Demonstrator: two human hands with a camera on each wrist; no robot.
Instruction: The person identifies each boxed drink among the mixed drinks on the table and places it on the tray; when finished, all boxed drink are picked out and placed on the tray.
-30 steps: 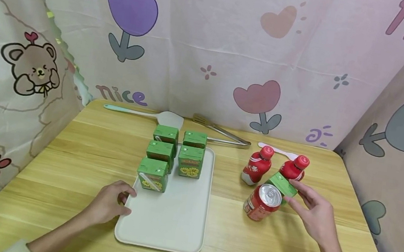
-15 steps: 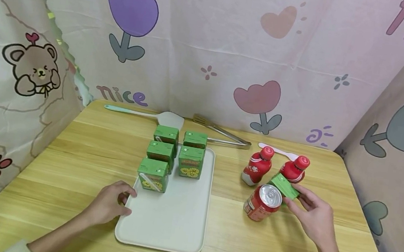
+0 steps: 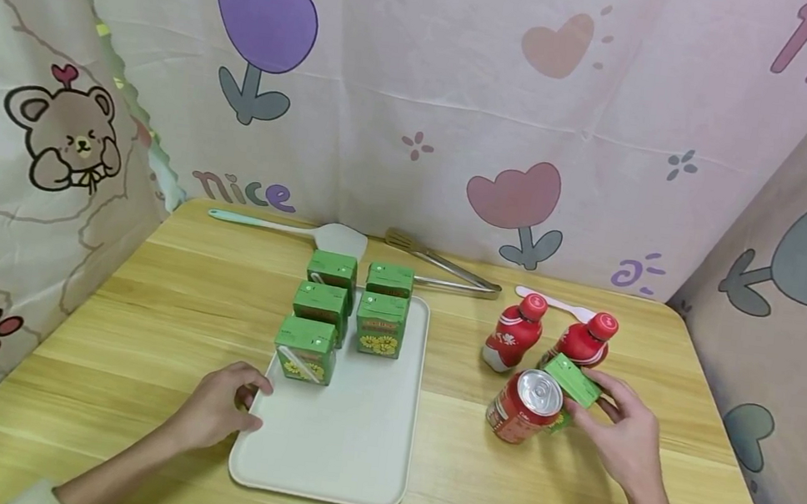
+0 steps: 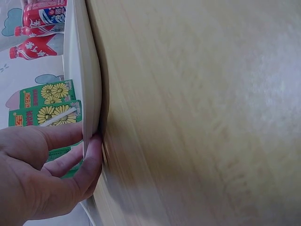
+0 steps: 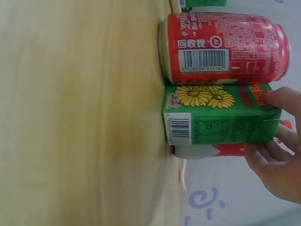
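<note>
In the head view my right hand (image 3: 619,434) grips the upper end of a green drink carton (image 3: 573,377), thumb on one side and fingers on the other. The right wrist view shows this carton (image 5: 221,115) upright on the table, close beside a red Coke can (image 5: 225,47). My left hand (image 3: 216,407) pinches the left rim of a pale tray (image 3: 337,454); in the left wrist view the tray's rim (image 4: 91,70) lies between thumb and fingers. Several green drink cartons (image 3: 380,329) stand in two rows toward the tray's far end.
Two red-capped bottles, a left one (image 3: 514,333) and a right one (image 3: 584,341), stand behind the can. Along the table's back lie a white-headed spatula (image 3: 337,237), metal tongs (image 3: 457,274) and a pink-handled utensil (image 3: 556,301). A printed cloth (image 3: 422,103) hangs behind.
My right hand has closed on the carton and shifted it slightly to the right and nearer, turning it a little beside the can. My left hand and the tray have stayed put.
</note>
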